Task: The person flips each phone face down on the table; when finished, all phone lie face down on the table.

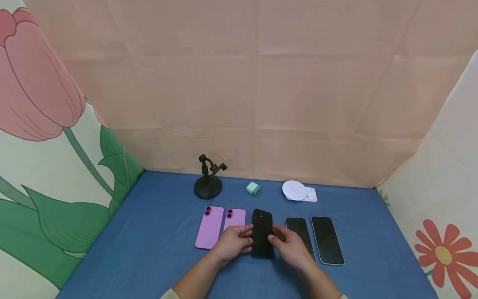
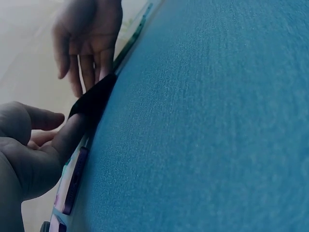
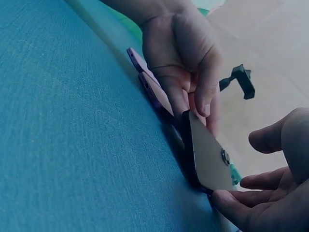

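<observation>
A black phone [image 1: 262,243] is between the two hands, its back with the camera upward. From the left side, my left hand [image 1: 231,244] touches its edge with extended fingers. On the opposite edge are the fingertips of my right hand [image 1: 293,248]. In the right wrist view the phone [image 3: 207,157] appears tilted, and the right thumb [image 3: 264,138] stands apart from it. Left of the hands lie two purple phones, one in full sight [image 1: 209,228] and one [image 1: 235,219] partly covered by the left hand. The right hand overlaps a dark-screened phone [image 1: 298,227].
Another phone [image 1: 328,241] lies screen up at the right. Farther back on the blue cloth [image 1: 168,232] stand a black stand with a round base [image 1: 207,187] and a mint-green plug charger [image 1: 253,188]. A white disc [image 1: 294,190] rests over a white card [image 1: 311,194]. A beige backdrop rises behind.
</observation>
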The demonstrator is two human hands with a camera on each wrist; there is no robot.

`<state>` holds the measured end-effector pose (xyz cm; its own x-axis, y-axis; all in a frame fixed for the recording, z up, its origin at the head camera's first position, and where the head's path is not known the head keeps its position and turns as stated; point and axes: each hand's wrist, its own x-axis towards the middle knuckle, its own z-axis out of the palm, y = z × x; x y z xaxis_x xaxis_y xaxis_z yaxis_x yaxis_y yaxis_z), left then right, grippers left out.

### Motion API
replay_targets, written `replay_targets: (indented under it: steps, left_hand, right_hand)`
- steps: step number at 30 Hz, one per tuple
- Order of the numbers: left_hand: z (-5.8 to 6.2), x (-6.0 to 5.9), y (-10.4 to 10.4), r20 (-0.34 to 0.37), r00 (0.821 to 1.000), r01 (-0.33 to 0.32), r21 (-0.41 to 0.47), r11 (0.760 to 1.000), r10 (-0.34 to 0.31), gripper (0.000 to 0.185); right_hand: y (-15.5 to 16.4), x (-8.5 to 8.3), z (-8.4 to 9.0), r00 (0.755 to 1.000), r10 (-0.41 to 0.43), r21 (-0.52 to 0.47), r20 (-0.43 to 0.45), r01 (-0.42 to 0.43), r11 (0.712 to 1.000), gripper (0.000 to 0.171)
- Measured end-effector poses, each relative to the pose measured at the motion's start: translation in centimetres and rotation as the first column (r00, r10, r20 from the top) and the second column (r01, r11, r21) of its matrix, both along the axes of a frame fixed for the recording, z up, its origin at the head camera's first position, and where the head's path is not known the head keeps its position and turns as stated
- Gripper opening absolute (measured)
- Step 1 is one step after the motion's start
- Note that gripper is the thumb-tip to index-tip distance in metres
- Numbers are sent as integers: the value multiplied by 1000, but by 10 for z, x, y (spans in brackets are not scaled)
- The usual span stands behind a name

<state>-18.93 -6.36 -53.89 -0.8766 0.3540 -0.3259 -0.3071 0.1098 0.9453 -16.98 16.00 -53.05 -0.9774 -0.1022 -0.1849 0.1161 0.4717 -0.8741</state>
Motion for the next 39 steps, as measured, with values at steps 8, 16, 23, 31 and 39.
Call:
replay_targets:
  steps: [8,16,23,31,39]
  left_hand:
    - [-2,-1,3,12,1000,23,-6,1000,-23,55]
    - [1,-4,-5,12,999,45,5,999,-45,52]
    - [1,-5,-11,3,999,49,-65,997,-49,51]
    - [5,-4,-12,-1,999,48,-37,998,-48,50]
    - [7,-1,-12,-11,998,60,-48,997,-61,50]
  right_hand:
    - [1,-2,-2,1000,-19,16,-3,19,1000,51]
    - [3,-1,-1,1000,-20,2,-9,20,1000,51]
    - [1,0,-2,999,-32,10,-21,33,999,50]
    - [-2,-1,-2,999,-23,23,-25,24,999,51]
    - [-3,0,-3,999,-22,1,-36,22,1000,50]
